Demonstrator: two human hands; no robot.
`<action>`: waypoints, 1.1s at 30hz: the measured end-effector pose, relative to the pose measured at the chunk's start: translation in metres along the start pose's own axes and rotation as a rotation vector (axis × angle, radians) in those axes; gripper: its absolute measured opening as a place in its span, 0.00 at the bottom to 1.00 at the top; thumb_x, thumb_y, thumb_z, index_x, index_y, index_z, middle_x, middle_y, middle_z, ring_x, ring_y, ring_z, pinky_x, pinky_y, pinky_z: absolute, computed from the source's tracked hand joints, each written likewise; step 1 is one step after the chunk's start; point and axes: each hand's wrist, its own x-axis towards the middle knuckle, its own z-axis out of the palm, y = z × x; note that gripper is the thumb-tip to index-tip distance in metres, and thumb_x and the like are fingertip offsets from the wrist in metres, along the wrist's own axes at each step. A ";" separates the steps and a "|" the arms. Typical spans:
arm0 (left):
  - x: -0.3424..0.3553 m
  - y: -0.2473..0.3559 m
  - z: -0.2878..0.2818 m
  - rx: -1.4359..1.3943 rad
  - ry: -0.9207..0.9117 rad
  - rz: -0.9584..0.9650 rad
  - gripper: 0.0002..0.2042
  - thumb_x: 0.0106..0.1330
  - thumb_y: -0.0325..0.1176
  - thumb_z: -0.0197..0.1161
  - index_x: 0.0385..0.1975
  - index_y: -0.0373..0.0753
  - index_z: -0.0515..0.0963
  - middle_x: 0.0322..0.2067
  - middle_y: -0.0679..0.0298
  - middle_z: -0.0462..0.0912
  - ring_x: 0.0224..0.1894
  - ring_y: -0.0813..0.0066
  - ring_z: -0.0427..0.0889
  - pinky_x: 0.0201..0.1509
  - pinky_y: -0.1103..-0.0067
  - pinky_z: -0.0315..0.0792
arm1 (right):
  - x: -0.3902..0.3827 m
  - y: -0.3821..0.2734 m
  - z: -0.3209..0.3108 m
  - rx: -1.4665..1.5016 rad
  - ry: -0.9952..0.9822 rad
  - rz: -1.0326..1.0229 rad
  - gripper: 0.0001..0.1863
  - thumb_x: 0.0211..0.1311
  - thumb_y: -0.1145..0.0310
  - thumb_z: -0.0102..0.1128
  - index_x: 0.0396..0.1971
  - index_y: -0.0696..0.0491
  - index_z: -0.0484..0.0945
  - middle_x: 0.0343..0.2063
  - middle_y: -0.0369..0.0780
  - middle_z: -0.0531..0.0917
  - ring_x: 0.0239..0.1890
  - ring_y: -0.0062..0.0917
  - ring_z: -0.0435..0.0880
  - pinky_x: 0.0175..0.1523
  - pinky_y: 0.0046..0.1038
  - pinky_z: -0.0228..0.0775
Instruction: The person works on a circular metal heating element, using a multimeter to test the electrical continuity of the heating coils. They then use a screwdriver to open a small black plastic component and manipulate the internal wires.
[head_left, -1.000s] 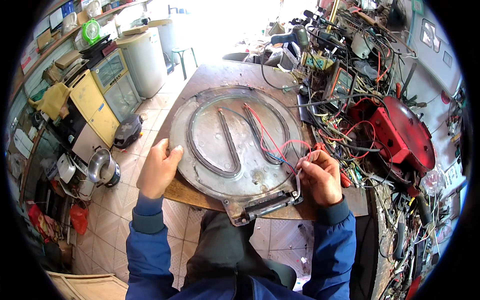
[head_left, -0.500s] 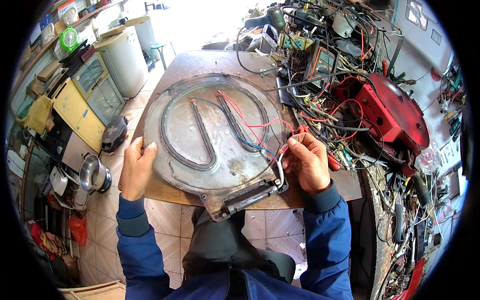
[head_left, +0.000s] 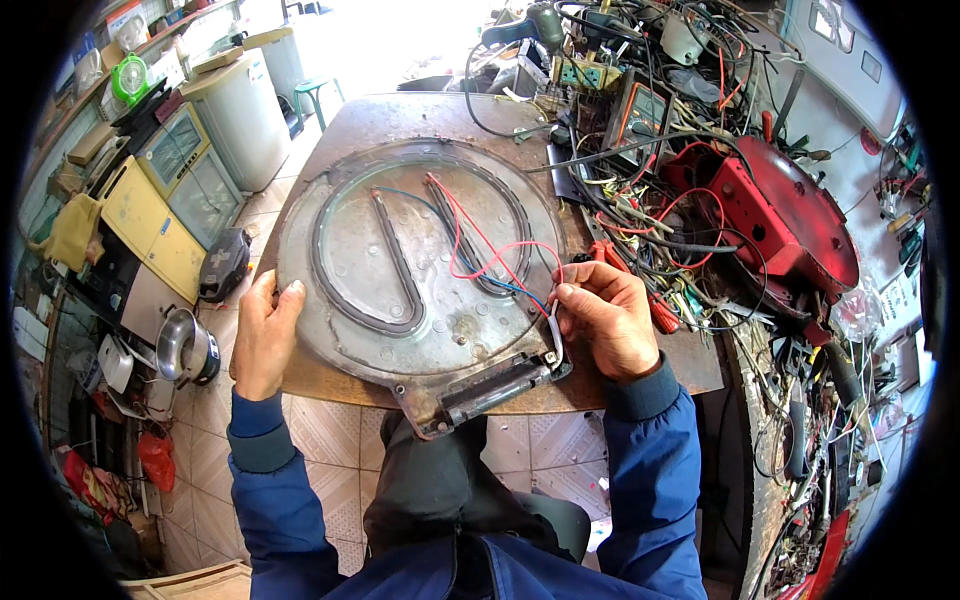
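A round grey metal heating plate (head_left: 375, 265) lies on the wooden table, with a looped heating element (head_left: 335, 290) on its face. Red wires (head_left: 490, 262) and a blue wire (head_left: 510, 288) run from the element's ends towards the plate's right edge. There my right hand (head_left: 608, 318) pinches thin wire ends between thumb and fingers, just above a white sleeve (head_left: 556, 335). My left hand (head_left: 266, 335) is at the plate's left edge, thumb and forefinger apart, holding nothing visible. At the plate's near edge sits a black hinge-like bracket (head_left: 490, 388).
Red-handled tools (head_left: 662, 313) lie right of my right hand. Beyond them are tangled cables, a meter (head_left: 637, 118) and a red round housing (head_left: 790, 225). A steel pot (head_left: 183, 345) stands on the left, near a yellow cabinet (head_left: 155, 225). A green stool (head_left: 318, 92) is farther back.
My right hand has shifted slightly left with the wires, and the red wire now bows out in a wider loop over the plate. My left hand has moved a little left.
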 end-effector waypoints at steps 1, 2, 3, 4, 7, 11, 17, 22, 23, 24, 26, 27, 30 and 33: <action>0.000 -0.003 -0.001 0.014 -0.002 -0.003 0.12 0.76 0.35 0.59 0.39 0.29 0.75 0.28 0.72 0.69 0.32 0.87 0.63 0.31 0.79 0.61 | -0.001 -0.002 0.002 -0.012 0.005 0.010 0.05 0.70 0.75 0.66 0.39 0.61 0.82 0.29 0.37 0.86 0.24 0.17 0.81 0.31 0.19 0.72; 0.000 -0.003 -0.002 0.024 0.002 -0.001 0.12 0.76 0.35 0.59 0.39 0.30 0.75 0.27 0.73 0.68 0.31 0.87 0.63 0.31 0.79 0.61 | -0.001 -0.003 0.004 -0.025 0.009 0.019 0.04 0.70 0.75 0.67 0.38 0.61 0.82 0.29 0.36 0.86 0.24 0.16 0.81 0.32 0.19 0.72; 0.000 -0.003 -0.002 0.034 0.005 0.001 0.12 0.75 0.35 0.59 0.38 0.30 0.75 0.27 0.73 0.68 0.31 0.87 0.63 0.31 0.79 0.60 | -0.001 -0.003 0.004 -0.024 0.009 0.022 0.04 0.70 0.75 0.67 0.38 0.61 0.82 0.28 0.36 0.85 0.24 0.16 0.80 0.32 0.19 0.72; 0.000 -0.003 -0.001 0.044 0.009 0.003 0.12 0.75 0.36 0.59 0.38 0.30 0.75 0.27 0.73 0.68 0.31 0.87 0.63 0.31 0.79 0.60 | -0.001 -0.004 0.004 -0.024 0.009 0.026 0.04 0.70 0.75 0.67 0.38 0.61 0.82 0.28 0.36 0.85 0.24 0.16 0.80 0.32 0.19 0.72; 0.000 -0.004 0.001 0.003 0.015 0.010 0.13 0.75 0.37 0.59 0.38 0.29 0.75 0.27 0.73 0.67 0.30 0.86 0.62 0.31 0.79 0.60 | -0.001 -0.001 0.003 -0.017 -0.007 -0.004 0.04 0.70 0.75 0.67 0.38 0.60 0.82 0.28 0.35 0.85 0.24 0.15 0.80 0.32 0.19 0.72; 0.000 -0.007 0.002 0.026 0.029 0.015 0.14 0.75 0.37 0.59 0.38 0.29 0.74 0.26 0.72 0.66 0.31 0.85 0.62 0.31 0.78 0.60 | 0.000 0.001 0.004 -0.075 -0.001 -0.030 0.04 0.70 0.74 0.68 0.38 0.58 0.82 0.28 0.34 0.85 0.24 0.14 0.79 0.31 0.19 0.71; -0.001 -0.008 -0.002 0.082 0.015 0.048 0.14 0.75 0.38 0.59 0.39 0.29 0.75 0.27 0.72 0.66 0.31 0.85 0.62 0.31 0.78 0.60 | 0.002 0.006 0.006 -0.150 0.016 -0.113 0.03 0.70 0.74 0.69 0.37 0.56 0.83 0.28 0.31 0.84 0.26 0.11 0.78 0.32 0.18 0.70; -0.001 -0.002 -0.009 0.013 -0.096 -0.042 0.14 0.78 0.36 0.57 0.51 0.29 0.77 0.41 0.67 0.81 0.40 0.85 0.73 0.46 0.83 0.71 | 0.001 0.005 0.006 -0.189 0.053 -0.095 0.04 0.70 0.73 0.70 0.38 0.56 0.84 0.29 0.31 0.85 0.28 0.11 0.78 0.34 0.18 0.70; -0.002 0.001 -0.007 -0.007 -0.079 -0.034 0.14 0.78 0.36 0.57 0.49 0.29 0.77 0.38 0.68 0.79 0.38 0.85 0.71 0.43 0.81 0.69 | 0.001 0.005 0.006 -0.203 0.056 -0.097 0.04 0.70 0.73 0.70 0.38 0.57 0.84 0.29 0.31 0.85 0.29 0.11 0.78 0.35 0.17 0.71; -0.004 0.007 -0.004 -0.026 -0.061 -0.026 0.14 0.77 0.37 0.58 0.46 0.29 0.77 0.34 0.68 0.77 0.36 0.84 0.69 0.40 0.80 0.68 | 0.001 0.006 0.007 -0.223 0.062 -0.120 0.04 0.70 0.74 0.70 0.38 0.57 0.84 0.30 0.31 0.86 0.30 0.11 0.78 0.36 0.18 0.71; -0.005 0.009 0.001 -0.064 -0.030 -0.001 0.15 0.77 0.38 0.58 0.44 0.28 0.77 0.32 0.68 0.76 0.35 0.83 0.68 0.37 0.79 0.67 | 0.002 0.010 0.008 -0.261 0.074 -0.167 0.04 0.69 0.74 0.70 0.39 0.58 0.84 0.31 0.31 0.86 0.32 0.11 0.79 0.38 0.18 0.71; -0.005 0.007 0.003 -0.082 -0.017 0.017 0.15 0.77 0.37 0.58 0.45 0.27 0.77 0.33 0.67 0.76 0.36 0.83 0.68 0.38 0.79 0.67 | 0.002 0.010 0.008 -0.264 0.075 -0.170 0.04 0.69 0.75 0.69 0.39 0.59 0.84 0.31 0.31 0.86 0.32 0.12 0.79 0.39 0.18 0.72; -0.003 0.000 0.001 -0.027 -0.012 0.034 0.16 0.76 0.37 0.59 0.47 0.26 0.77 0.35 0.65 0.79 0.37 0.82 0.72 0.41 0.78 0.70 | 0.002 0.010 0.008 -0.272 0.077 -0.172 0.04 0.69 0.76 0.69 0.39 0.59 0.84 0.32 0.31 0.86 0.34 0.12 0.80 0.40 0.18 0.72; -0.002 -0.005 -0.002 0.074 -0.009 0.028 0.17 0.75 0.35 0.60 0.51 0.24 0.77 0.37 0.62 0.82 0.40 0.81 0.76 0.44 0.78 0.73 | 0.002 0.009 0.009 -0.257 0.074 -0.165 0.04 0.69 0.76 0.69 0.39 0.59 0.84 0.32 0.31 0.86 0.34 0.12 0.80 0.41 0.18 0.73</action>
